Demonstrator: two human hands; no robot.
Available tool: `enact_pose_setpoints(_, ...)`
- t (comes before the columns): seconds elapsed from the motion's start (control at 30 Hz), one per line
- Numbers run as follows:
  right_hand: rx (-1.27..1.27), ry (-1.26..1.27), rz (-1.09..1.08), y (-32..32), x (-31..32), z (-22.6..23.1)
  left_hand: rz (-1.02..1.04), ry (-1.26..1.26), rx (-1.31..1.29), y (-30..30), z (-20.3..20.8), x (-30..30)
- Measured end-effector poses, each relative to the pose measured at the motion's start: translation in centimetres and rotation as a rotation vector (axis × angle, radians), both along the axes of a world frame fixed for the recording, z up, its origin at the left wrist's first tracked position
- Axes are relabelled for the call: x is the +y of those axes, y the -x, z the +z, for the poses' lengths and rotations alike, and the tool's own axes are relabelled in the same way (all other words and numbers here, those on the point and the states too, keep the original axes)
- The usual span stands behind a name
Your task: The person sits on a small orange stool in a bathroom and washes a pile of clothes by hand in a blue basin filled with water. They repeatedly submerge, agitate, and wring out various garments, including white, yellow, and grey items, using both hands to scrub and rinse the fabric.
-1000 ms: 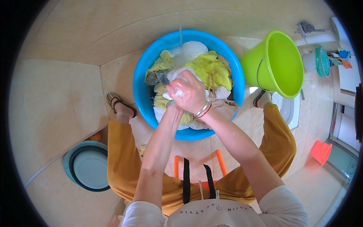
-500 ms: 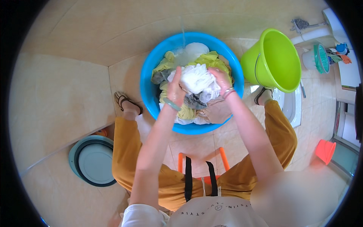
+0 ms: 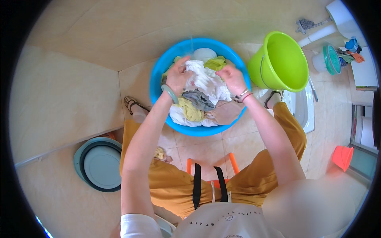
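Observation:
A large blue basin (image 3: 235, 115) on the tiled floor holds a wet pile of clothes. On top, between my hands, lies a loosened white garment (image 3: 206, 82). My left hand (image 3: 178, 77), with a pale bangle on its wrist, has curled fingers at the garment's upper left edge. Across from it, my right hand (image 3: 232, 79) pinches the right side of the same cloth. Below them are a grey cloth (image 3: 198, 100), a yellow cloth (image 3: 189, 110) and a beige cloth (image 3: 226, 113). A thin stream of water falls at the basin's far side. The fingertips are partly hidden.
A lime green bucket (image 3: 283, 63) stands right of the basin, by a white squat toilet (image 3: 299, 105). Folded grey-green basins (image 3: 99, 164) lean at the left. An orange stool (image 3: 233, 163) is under me; a coral bin (image 3: 342, 157) sits far right.
The bunched white garment has been opened out and lies looser across the pile. My hands have moved apart, the left one outward and up. The view has shifted slightly.

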State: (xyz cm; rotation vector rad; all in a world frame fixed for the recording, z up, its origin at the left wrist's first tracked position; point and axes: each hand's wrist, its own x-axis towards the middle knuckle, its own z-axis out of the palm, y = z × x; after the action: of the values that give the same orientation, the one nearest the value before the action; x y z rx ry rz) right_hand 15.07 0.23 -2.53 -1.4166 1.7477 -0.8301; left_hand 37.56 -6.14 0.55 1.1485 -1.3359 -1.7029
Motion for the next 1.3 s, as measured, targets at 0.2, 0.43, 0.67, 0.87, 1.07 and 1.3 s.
enact_pose_setpoints(0.2,-0.370,0.135,0.147,-0.9,-1.3,3.8,-0.115,0.075,-0.074,-1.4,1.6,0.1)
enact_pose_setpoints(0.43,-0.053,0.154,0.126,-1.2,-0.1,5.2,-0.321,0.292,-0.336,-0.5,6.1,0.2)
enact_pose_setpoints(0.67,-0.116,0.203,0.001,0.7,-0.1,10.2,-0.233,0.703,-0.867,-2.4,7.0,-2.3)
enact_pose_setpoints(0.87,-0.176,0.040,0.227,2.1,0.5,13.3,-0.170,0.153,-0.390,-0.3,13.0,-2.0)
enact_pose_setpoints(1.07,-0.756,0.208,-0.001,0.9,0.5,19.4,-0.239,0.297,-0.436,0.2,15.2,-2.7)
enact_pose_setpoints(1.3,-0.737,0.433,-0.118,0.2,-1.0,22.5,-0.014,0.652,-0.736,-0.3,14.2,-2.3)
